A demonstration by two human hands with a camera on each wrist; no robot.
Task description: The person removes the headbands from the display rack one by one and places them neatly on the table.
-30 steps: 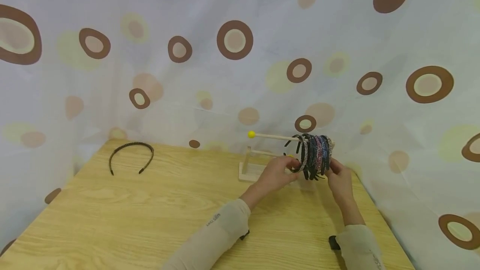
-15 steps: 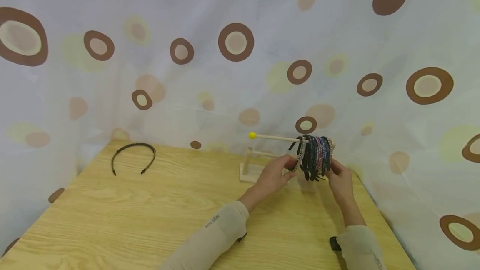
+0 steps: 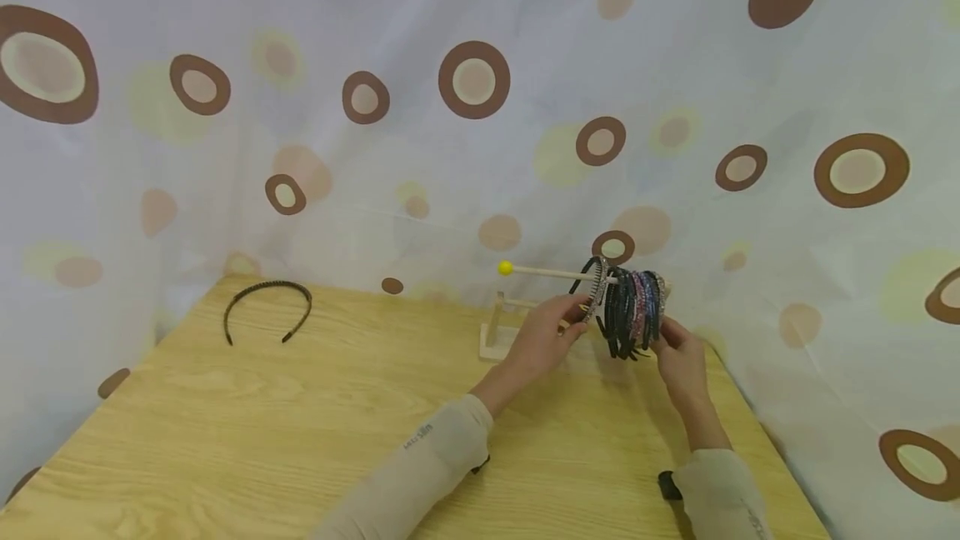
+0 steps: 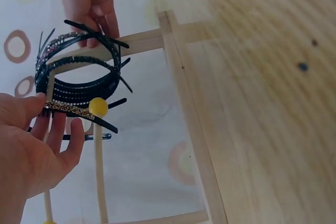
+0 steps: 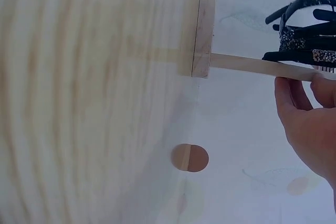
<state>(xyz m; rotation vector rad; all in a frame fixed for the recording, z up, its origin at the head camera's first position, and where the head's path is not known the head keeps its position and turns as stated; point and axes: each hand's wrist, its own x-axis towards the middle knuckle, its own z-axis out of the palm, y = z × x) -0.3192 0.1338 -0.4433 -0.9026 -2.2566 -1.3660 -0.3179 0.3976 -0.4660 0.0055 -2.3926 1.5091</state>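
My left hand (image 3: 542, 336) pinches a glittery headband (image 4: 71, 110) between thumb and fingers. This headband loops round the upper rod (image 3: 551, 272) of a wooden stand (image 3: 493, 346), apart from the bunch to its right. That bunch of headbands (image 3: 636, 311), dark with sparkly, pink and blue ones, hangs together near the rod's right end. With thumb and fingers, my right hand (image 5: 312, 124) grips the stand's upright (image 5: 247, 65) beside the bunch. A yellow ball (image 3: 506, 268) caps the rod's left end. In the head view the left hand hides part of the lower rod.
A lone dark headband (image 3: 268, 286) lies at the back left of the wooden table (image 3: 262, 440). Behind the table hangs a pale sheet (image 3: 420, 15) with brown circles, which also runs along the right side.
My left hand has drawn the glittery headband left and up, away from the bunch, opening a gap between them. The right hand has stayed at the upright.
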